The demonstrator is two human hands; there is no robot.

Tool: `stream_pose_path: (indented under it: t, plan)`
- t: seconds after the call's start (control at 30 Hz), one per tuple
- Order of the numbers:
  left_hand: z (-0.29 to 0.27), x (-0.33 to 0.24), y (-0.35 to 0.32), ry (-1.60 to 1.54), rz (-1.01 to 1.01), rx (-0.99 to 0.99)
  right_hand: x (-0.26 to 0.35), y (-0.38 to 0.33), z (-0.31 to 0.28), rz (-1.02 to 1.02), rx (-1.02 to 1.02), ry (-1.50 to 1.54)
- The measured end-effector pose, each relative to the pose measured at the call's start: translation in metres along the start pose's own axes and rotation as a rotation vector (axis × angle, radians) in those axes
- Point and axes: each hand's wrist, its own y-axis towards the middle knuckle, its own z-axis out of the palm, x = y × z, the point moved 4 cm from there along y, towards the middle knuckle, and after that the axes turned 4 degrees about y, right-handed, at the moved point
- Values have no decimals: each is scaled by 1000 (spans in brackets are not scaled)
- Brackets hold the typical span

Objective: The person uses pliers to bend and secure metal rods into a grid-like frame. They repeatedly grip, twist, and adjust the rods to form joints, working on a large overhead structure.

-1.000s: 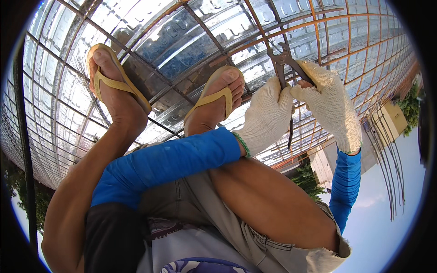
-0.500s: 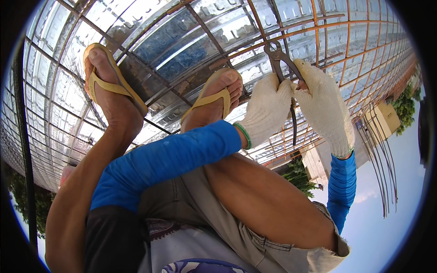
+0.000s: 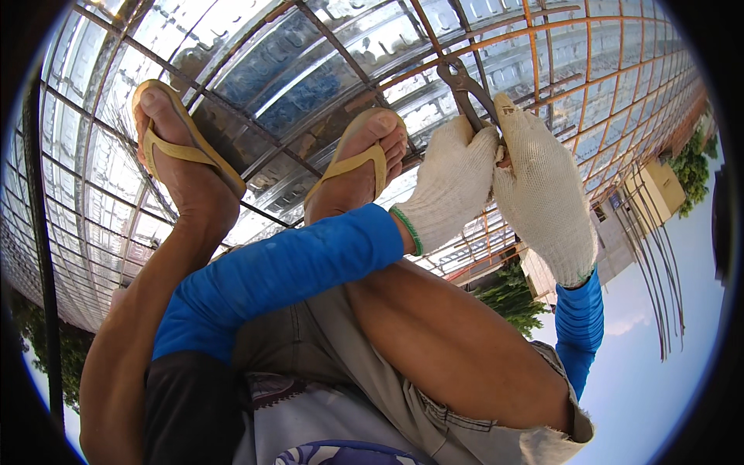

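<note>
Left hand (image 3: 446, 190) and right hand (image 3: 546, 201) clasped round pincers (image 3: 462, 87) near rebar (image 3: 427, 29); likely nipping step; next calls for steady squeeze.

Bright daylight glares off the metal decking (image 3: 287, 58), and fisheye distortion bends the outer rebar (image 3: 587, 81).

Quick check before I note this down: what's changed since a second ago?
The pincers have closed further, their handles now nearer together. Your right hand has swung inward and lower in the picture. Nothing was visibly picked up or released: your left hand and right hand both keep hold, and your yellow flip-flops stay over the rebar mesh.
</note>
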Motion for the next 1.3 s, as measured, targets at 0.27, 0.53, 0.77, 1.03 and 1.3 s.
stream_pose_path:
  t: [0.27, 0.53, 0.77, 1.03, 1.3]
  plan:
    - [-11, 2, 0, -122, 11, 86, 20, -7, -5, -29, 28, -8]
    - [-2, -17, -4, 176, -112, -14, 17, -12, 1, 24, 94, 24]
    - [-1, -13, -5, 251, -46, -31, 14, -15, 0, 86, 65, 111]
    - [-1, -9, -2, 171, -58, -68, 20, -20, 0, 52, 101, -27]
    - [-14, 5, 0, 25, 68, 46, 13, -17, -5, -47, 80, -574]
